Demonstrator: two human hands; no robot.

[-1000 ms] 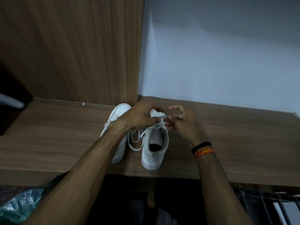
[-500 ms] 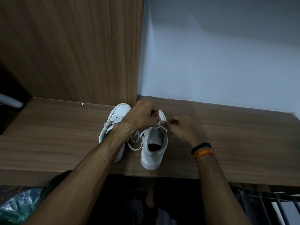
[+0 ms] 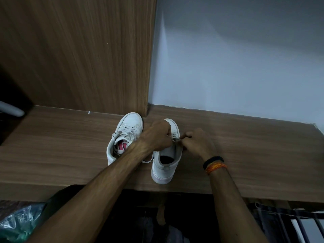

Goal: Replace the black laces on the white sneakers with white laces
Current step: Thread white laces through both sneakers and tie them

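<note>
White right sneaker (image 3: 166, 160) on wooden shelf (image 3: 245, 155), hands lower on it than a second ago, left hand (image 3: 157, 135) fisted over the eyelets, right hand (image 3: 199, 143) pinching white lace (image 3: 176, 139) beside it, laced left sneaker (image 3: 126, 132) alongside.

- The wooden shelf (image 3: 245, 155) lies bare to the right of the right sneaker (image 3: 165, 163), open all the way to its far end.
- Left of the left sneaker (image 3: 125, 135) the shelf is also bare, up to a dark object (image 3: 12, 109) at the edge.
- A wooden panel (image 3: 78, 58) and the wall (image 3: 236, 67) close off the back.
- Both sneakers stand just beside each other; only a narrow gap runs between them.
</note>
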